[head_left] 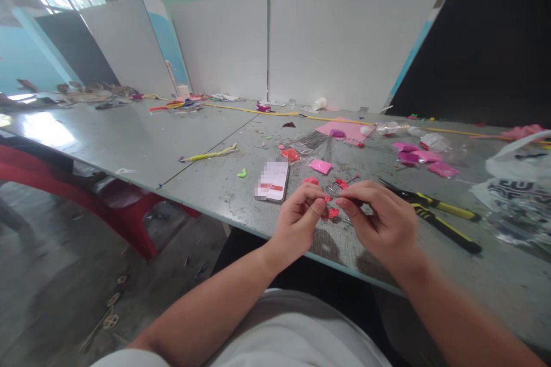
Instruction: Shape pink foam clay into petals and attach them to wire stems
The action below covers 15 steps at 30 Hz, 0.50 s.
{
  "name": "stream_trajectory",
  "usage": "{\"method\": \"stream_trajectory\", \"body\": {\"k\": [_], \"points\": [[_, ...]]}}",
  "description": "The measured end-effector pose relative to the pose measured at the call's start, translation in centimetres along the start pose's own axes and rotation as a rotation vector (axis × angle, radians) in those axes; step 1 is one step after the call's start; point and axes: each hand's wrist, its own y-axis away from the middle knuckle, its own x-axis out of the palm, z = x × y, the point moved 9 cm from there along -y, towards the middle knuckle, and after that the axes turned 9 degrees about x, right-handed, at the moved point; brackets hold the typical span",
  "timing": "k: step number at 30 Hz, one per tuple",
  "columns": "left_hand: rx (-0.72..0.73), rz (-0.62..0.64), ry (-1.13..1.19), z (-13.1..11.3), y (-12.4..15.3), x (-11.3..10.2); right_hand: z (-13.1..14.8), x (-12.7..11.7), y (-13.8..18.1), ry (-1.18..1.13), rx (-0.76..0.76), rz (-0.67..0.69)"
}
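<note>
My left hand [298,219] and my right hand [381,219] meet just above the near edge of the grey table [181,155]. Both are closed in a pinch on a small red piece [329,199] held between their fingertips. More red bits [333,213] lie on the table under the hands. A phone [272,181] lies flat just left of my left hand. Black and yellow pliers [439,212] lie right of my right hand.
Pink packets [413,156], a pink sheet [344,128] and thin wires [312,140] lie further back. A white plastic bag [516,183] sits at the right. A yellow twisted strand [210,154] lies at the left. White partition boards [344,40] stand behind. A red chair [86,195] is under the table's left side.
</note>
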Motion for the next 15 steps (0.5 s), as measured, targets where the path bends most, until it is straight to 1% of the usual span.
{"method": "stream_trajectory", "body": {"k": [6,15], "points": [[-0.036,-0.058,0.005,0.0,-0.06,-0.2,0.04,0.05,0.11,0.062,-0.008,0.0],[-0.035,-0.059,0.02,-0.1,-0.06,-0.16,-0.04,0.24,0.07,0.121,-0.008,-0.011]]}}
